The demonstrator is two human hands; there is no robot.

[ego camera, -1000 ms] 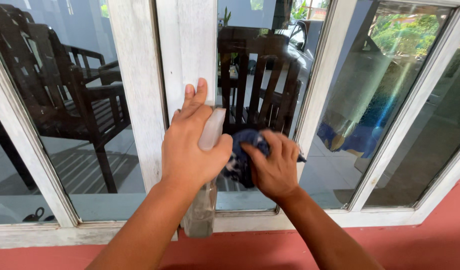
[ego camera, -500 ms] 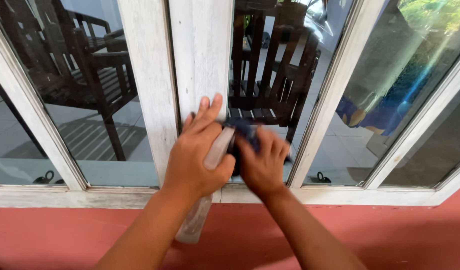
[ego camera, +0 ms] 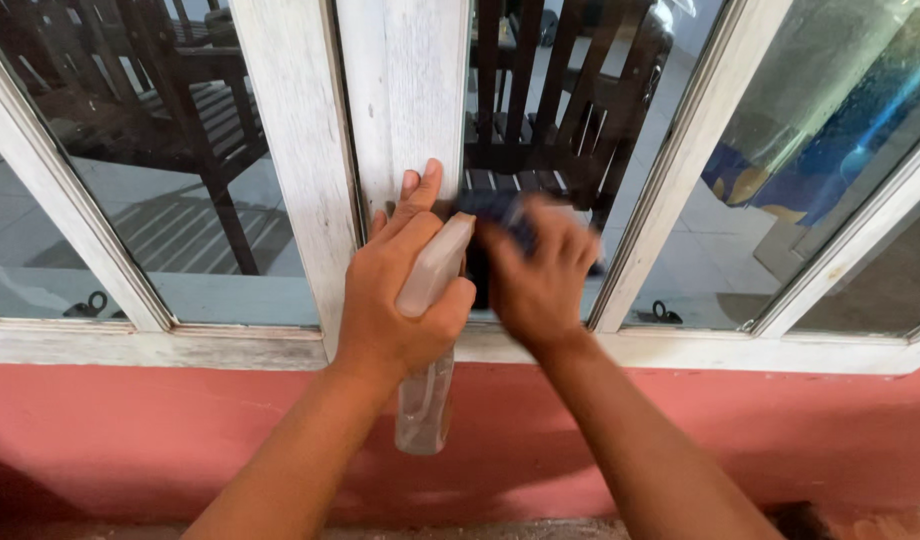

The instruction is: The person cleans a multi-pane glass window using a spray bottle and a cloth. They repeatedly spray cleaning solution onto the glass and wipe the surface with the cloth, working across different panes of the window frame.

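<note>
**Cloth on the glass, bottle braced against the frame**

The likeliest slip lay with the left hand [ego camera: 400, 300]: it was doing two jobs, gripping a clear spray bottle [ego camera: 427, 330] head-down while its fingertips pressed against the white window frame [ego camera: 405, 90], so the bottle could have slid from that split grip and dropped to the floor. The right hand [ego camera: 540, 275], blurred, was closed over a dark blue cloth [ego camera: 485, 207] low on the glass pane [ego camera: 580, 100]; a hard push might have rattled the pane in its worn frame. Both forearms reached up and forward, nearly meeting. The left wrist was straight, thumb wrapped round the bottle; the right hand was knuckles-up, palm towards the glass.
</note>
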